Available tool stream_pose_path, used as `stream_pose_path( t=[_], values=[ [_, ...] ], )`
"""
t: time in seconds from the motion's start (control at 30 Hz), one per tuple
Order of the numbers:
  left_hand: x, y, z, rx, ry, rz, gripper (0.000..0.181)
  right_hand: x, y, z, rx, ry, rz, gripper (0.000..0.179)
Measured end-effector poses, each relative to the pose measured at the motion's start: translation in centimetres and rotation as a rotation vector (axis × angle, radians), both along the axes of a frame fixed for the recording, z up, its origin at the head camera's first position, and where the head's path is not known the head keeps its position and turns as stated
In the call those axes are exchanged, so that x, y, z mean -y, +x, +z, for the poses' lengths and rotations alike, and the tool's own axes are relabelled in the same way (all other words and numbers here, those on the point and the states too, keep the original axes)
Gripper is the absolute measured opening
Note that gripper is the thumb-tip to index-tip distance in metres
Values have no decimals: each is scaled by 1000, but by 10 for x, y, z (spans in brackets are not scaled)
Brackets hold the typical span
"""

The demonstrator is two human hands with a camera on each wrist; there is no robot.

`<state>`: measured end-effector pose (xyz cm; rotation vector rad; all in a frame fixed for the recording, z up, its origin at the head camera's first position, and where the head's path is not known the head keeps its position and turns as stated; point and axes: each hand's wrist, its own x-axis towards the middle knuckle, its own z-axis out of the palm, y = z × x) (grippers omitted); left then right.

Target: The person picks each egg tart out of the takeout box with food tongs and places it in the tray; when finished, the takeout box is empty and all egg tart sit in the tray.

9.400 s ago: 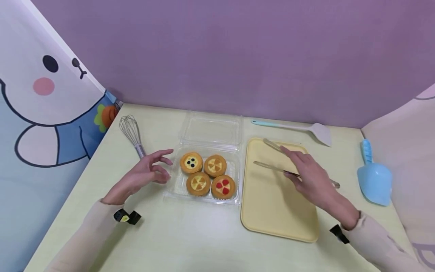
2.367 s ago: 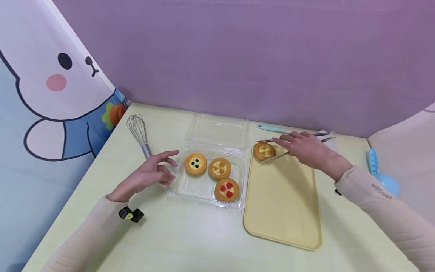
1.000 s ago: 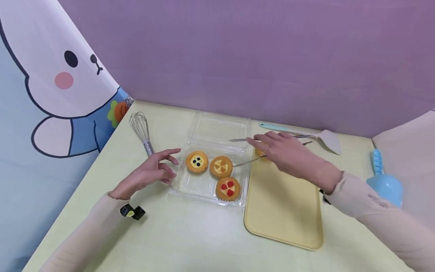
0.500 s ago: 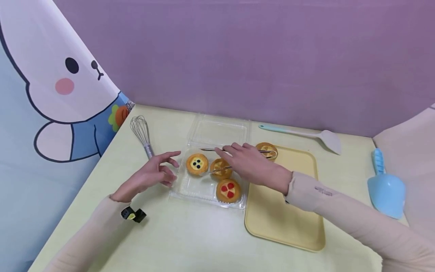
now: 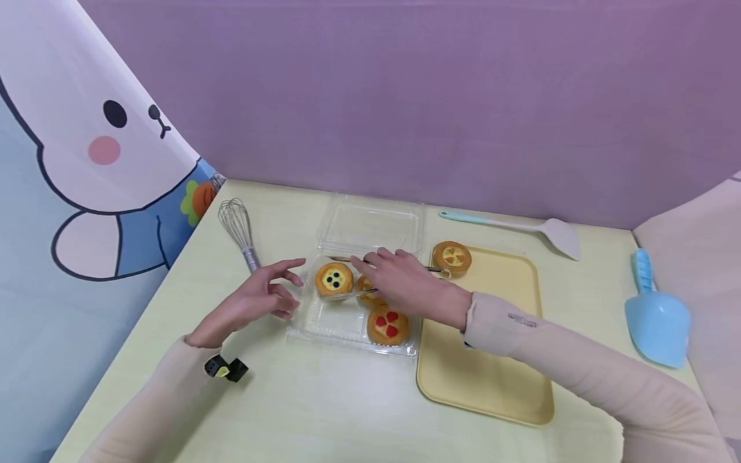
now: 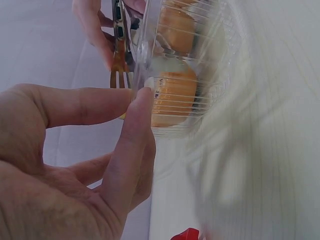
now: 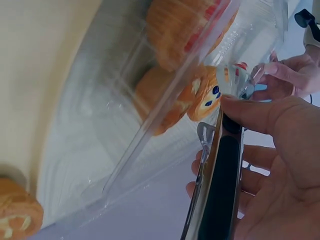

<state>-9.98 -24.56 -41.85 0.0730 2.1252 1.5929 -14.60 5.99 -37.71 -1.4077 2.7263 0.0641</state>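
My right hand (image 5: 405,283) grips metal tongs (image 5: 354,295), spread over the clear plastic box (image 5: 327,326). Their tips lie on either side of a toy egg tart with dark blue dots (image 5: 334,279). Behind the tongs and hand, a wedge-patterned tart (image 5: 366,284) is partly hidden. Nearest me in the box sits a tart with red pieces (image 5: 388,326). My left hand (image 5: 255,299) stays at the box's left rim, fingertips right at the plastic. Another wedge-patterned tart (image 5: 452,258) lies on the far left corner of the yellow tray (image 5: 486,386).
A wire whisk (image 5: 237,225) lies left of the box, behind my left hand. Along the back wall rests a spatula (image 5: 521,225). A blue scoop (image 5: 657,321) lies at the far right. The box's clear lid (image 5: 373,222) is folded back.
A wedge-patterned tart has gone from the box to the tray's far left corner. My right hand and the tongs have since swung left over the box; my left hand has barely moved.
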Motion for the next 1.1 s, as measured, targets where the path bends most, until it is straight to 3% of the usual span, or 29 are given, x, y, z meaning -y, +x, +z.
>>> stream_pose_path(
  t=[0.4, 0.57, 0.8, 1.1],
  values=[
    [3, 2, -2, 11, -6, 7, 90, 14, 2, -5, -7, 34, 18, 65],
    [1, -1, -2, 7, 0, -8, 90, 12, 9, -4, 15, 61, 33, 67],
    [4, -1, -2, -5, -1, -17, 90, 11, 24, -4, -21, 77, 87, 73],
    [4, -1, -4, -18, 9, -23, 90, 4, 27, -8, -38, 67, 84, 70]
  ],
)
